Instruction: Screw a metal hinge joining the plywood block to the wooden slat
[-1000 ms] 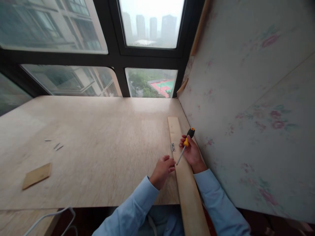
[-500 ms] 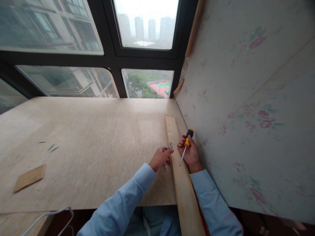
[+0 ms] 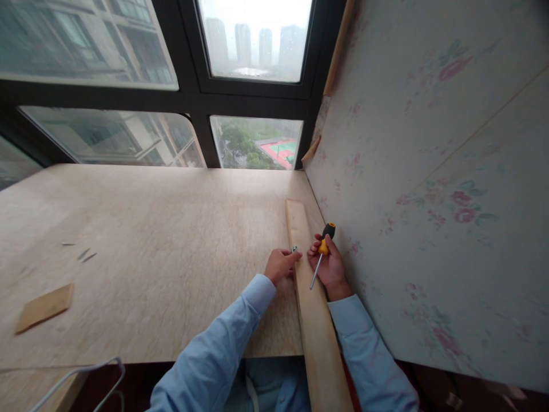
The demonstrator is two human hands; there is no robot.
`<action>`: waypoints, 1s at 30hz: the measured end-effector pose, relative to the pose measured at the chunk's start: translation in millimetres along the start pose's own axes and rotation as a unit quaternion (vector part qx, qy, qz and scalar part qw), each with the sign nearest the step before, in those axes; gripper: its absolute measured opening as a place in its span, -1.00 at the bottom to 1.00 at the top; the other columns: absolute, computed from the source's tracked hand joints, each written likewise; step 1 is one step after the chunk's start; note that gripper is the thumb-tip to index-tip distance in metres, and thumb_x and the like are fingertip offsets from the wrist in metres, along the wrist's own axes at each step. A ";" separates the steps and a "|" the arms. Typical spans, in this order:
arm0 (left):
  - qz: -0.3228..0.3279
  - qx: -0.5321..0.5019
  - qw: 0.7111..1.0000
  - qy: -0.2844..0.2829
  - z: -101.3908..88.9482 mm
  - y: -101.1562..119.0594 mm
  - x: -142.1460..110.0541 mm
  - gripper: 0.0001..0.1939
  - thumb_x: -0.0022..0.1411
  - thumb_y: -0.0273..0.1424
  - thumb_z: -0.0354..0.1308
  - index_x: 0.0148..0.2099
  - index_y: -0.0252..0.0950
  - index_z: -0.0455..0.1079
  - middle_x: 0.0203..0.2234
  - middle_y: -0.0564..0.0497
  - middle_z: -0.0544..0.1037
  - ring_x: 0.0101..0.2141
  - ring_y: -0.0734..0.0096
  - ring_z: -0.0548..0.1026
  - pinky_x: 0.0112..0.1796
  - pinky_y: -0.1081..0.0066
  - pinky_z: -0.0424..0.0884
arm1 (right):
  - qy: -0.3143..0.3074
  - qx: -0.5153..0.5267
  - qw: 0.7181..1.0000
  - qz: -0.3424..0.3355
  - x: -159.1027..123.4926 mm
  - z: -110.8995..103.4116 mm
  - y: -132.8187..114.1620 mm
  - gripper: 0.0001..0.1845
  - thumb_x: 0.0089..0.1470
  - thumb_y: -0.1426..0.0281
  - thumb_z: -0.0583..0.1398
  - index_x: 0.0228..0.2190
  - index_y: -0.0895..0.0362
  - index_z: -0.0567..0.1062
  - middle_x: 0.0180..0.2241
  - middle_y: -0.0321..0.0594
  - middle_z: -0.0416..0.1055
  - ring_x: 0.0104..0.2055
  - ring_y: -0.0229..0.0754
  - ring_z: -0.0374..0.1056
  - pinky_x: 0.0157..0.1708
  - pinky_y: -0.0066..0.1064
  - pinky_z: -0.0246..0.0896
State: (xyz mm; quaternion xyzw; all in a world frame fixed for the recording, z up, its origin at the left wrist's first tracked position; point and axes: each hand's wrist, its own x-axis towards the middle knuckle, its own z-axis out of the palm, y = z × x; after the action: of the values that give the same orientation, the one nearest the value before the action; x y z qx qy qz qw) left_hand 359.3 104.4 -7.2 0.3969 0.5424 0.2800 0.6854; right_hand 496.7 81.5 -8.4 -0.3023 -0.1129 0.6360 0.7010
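A long wooden board (image 3: 315,320) lies on the stone sill, running from near the window to past the front edge. My left hand (image 3: 282,265) is closed at the board's left edge, pinching a small metal bracket (image 3: 294,249) against the wood; my fingers cover most of it. In my right hand (image 3: 331,269) is a screwdriver (image 3: 323,246) with a black and yellow handle. Its shaft slants down and toward me over the board, its tip apart from the bracket. This hand rests between the board and the wall.
Several small metal screws or pins (image 3: 83,253) and a thin wooden piece (image 3: 45,309) lie at left on the sill (image 3: 184,257). A white cable (image 3: 81,372) loops at the front left. The papered wall (image 3: 429,229) stands close at right, the dark-framed window (image 3: 253,103) behind.
My left hand has shifted slightly up along the board and turned over the bracket, which now shows less. My right hand keeps the screwdriver nearly as before. The view has moved slightly.
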 end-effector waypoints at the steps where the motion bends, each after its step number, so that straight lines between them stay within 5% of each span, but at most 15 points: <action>1: -0.003 -0.005 1.000 -0.003 0.0 -0.7 0.7 -0.81 0.05 -0.39 0.29 -0.43 -0.43 0.41 -0.51 -0.08 0.52 -0.51 0.42 0.51 -0.54 0.51 0.39 | 0.000 -0.006 1.000 -0.002 -0.3 0.2 0.3 -0.75 -0.04 0.25 0.35 -0.34 0.10 0.48 -0.55 -0.42 0.41 -0.52 -0.38 0.34 -0.49 -0.53 0.32; 6: -0.019 -0.010 1.000 -0.013 -5.5 1.8 -1.5 -0.89 0.06 -0.48 0.23 -0.45 -0.43 0.40 -0.57 -0.03 0.49 -0.57 0.49 0.46 -0.58 0.54 0.34 | -0.002 -0.043 0.999 -0.021 -5.7 7.2 -0.9 -0.69 -0.07 0.21 0.37 -0.32 0.12 0.50 -0.53 -0.38 0.44 -0.52 -0.37 0.34 -0.48 -0.52 0.31; 12: -0.024 -0.038 0.999 -0.004 -16.1 6.5 -7.8 -0.88 0.02 -0.52 0.26 -0.43 -0.40 0.34 -0.62 0.06 0.43 -0.65 0.59 0.37 -0.65 0.58 0.23 | -0.034 -0.116 0.985 -0.120 -9.8 27.0 -16.1 -0.60 -0.10 0.16 0.38 -0.27 0.14 0.53 -0.46 -0.30 0.52 -0.45 -0.31 0.38 -0.40 -0.47 0.33; 21: -0.039 -0.040 0.998 -0.027 -22.3 3.5 -2.6 -0.78 0.03 -0.48 0.29 -0.31 -0.37 0.30 -0.58 0.05 0.46 -0.62 0.52 0.43 -0.59 0.53 0.32 | -0.058 -0.180 0.963 -0.191 13.2 50.6 -24.4 -0.62 -0.10 0.12 0.37 -0.27 0.07 0.49 -0.41 -0.28 0.57 -0.44 -0.27 0.45 -0.39 -0.41 0.31; 30: -0.026 -0.019 0.999 -0.022 -24.3 -0.4 -1.0 -0.75 0.00 -0.41 0.32 -0.30 -0.39 0.34 -0.48 -0.05 0.52 -0.56 0.47 0.48 -0.57 0.52 0.34 | -0.072 -0.247 0.921 -0.292 -3.9 57.3 -19.0 -0.66 -0.10 0.23 0.39 -0.29 0.03 0.43 -0.24 -0.22 0.57 -0.24 -0.11 0.52 -0.27 -0.28 0.40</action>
State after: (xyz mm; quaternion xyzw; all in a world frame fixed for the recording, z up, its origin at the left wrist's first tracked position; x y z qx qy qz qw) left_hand 335.6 109.2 -9.4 0.3752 0.5323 0.2635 0.7116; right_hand 480.6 93.7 48.6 -0.3727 -0.4002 0.3747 0.7487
